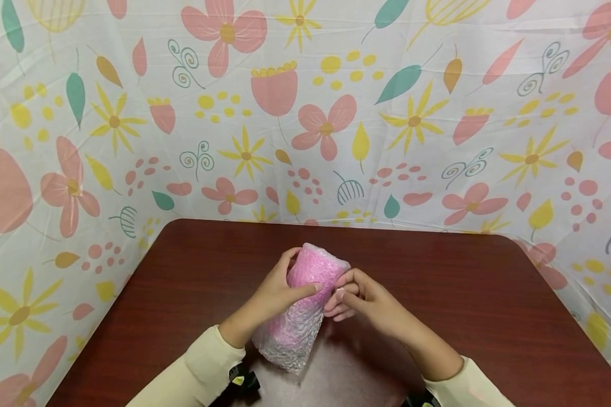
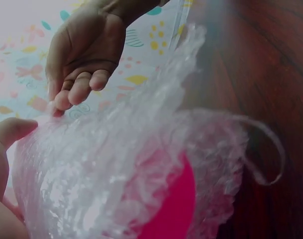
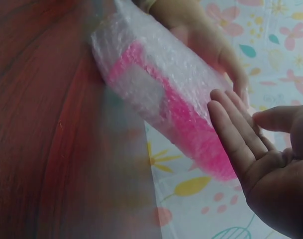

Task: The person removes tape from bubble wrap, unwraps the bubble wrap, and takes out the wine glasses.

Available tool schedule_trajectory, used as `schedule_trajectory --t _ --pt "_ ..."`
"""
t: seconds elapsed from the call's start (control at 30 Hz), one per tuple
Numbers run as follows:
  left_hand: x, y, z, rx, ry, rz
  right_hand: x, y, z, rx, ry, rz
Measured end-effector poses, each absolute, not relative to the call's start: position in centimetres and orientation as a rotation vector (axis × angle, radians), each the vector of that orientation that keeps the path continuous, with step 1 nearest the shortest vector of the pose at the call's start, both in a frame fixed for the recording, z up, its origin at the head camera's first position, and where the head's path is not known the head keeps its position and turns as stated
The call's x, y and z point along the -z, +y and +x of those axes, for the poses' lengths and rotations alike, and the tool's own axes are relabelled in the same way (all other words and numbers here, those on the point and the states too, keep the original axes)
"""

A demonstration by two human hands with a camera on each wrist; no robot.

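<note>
A bundle of clear bubble wrap [image 1: 291, 345] surrounds a bright pink object [image 2: 176, 206], whose kind is hidden by the wrap. It stands tilted over the table in the head view. My left hand [image 1: 275, 291] grips the bundle from its left side, thumb across the front. At its right edge, near the upper end, my right hand [image 1: 371, 302] pinches the wrap between thumb and index finger, other fingers extended alongside. In the left wrist view the wrap's lower end gapes, showing bare pink inside. A pale rectangular patch [image 3: 141, 89] shows against the pink in the right wrist view.
The dark red-brown wooden table [image 1: 448, 282] lies under both hands. A white cloth [image 1: 356, 181] printed with flowers and leaves hangs behind and along both sides. A thin looped strip [image 2: 270, 139] sticks out from the wrap's open end. Black wrist straps [image 1: 244, 384] sit by the sleeves.
</note>
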State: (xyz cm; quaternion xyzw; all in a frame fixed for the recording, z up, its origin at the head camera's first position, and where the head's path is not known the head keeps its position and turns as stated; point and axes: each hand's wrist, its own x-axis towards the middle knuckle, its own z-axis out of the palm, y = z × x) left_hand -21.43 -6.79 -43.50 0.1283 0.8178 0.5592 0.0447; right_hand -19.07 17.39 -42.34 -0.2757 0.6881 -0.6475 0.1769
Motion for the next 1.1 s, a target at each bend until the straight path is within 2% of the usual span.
schedule_trajectory --t 0.3,0.67,1.1 --pt "43.04 -6.73 -21.2 -1.731 2.57 0.334 41.88 17.36 -18.71 1.794 2.054 -0.725" --pt "42.78 -6.35 -20.62 -1.664 2.642 0.417 41.7 17.11 -18.81 1.825 2.067 -0.669" --pt "42.87 -6.32 -20.66 -1.663 2.67 0.432 41.96 17.24 -18.62 1.805 2.013 -0.76"
